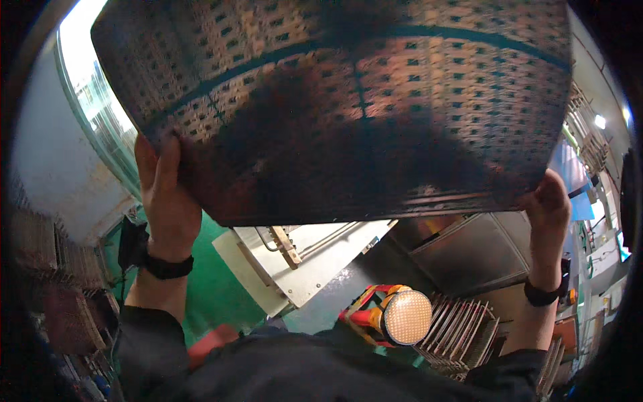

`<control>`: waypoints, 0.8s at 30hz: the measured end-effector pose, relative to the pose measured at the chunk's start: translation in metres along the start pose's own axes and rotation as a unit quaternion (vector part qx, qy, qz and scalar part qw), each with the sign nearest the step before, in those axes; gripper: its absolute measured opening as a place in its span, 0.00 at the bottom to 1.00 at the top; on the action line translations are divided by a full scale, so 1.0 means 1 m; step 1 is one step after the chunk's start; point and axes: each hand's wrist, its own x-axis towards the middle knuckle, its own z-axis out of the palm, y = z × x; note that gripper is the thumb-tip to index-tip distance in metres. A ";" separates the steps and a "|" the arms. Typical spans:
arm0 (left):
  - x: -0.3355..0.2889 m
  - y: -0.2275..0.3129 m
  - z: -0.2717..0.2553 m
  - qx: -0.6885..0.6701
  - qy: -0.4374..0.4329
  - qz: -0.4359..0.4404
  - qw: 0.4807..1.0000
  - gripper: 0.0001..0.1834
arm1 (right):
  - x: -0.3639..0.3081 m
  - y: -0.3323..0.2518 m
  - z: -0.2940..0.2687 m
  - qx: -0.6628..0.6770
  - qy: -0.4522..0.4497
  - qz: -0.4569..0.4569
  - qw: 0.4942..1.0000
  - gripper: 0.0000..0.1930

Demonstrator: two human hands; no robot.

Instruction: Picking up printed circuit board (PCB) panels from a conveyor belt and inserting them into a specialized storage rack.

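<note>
A large, thin circuit board panel (375,87), dark and copper-coloured with rows of small rectangular marks, is raised in front of me and spans most of the upper view. At its lower left corner, my left hand (171,211) grips the edge, with finger and thumb showing on the near face. My right hand (550,208) is closed on the lower right edge, its fingers partly hidden behind the panel. Dark bands cross the panel's face, and shadow covers its lower middle. Both wrists wear black bands.
Below the panel is a white bench (321,268) with metal bars. A round, patterned seat-like top (408,317) on an orange and yellow frame stands near my body. Beside it is a slotted rack (462,331). Racked boards (70,315) line the left, above green floor (221,295).
</note>
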 end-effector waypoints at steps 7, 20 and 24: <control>0.009 -0.009 -0.008 0.103 -0.029 0.038 0.994 0.18 | 0.068 0.070 0.019 0.020 -0.011 -0.065 0.998 0.19; -0.049 -0.095 0.065 0.269 0.120 0.111 0.949 0.27 | 0.174 0.230 0.046 0.116 -0.160 -0.074 0.978 0.18; -0.047 -0.106 0.063 0.216 0.109 0.125 0.962 0.30 | 0.183 0.259 0.085 0.202 -0.231 -0.045 0.951 0.21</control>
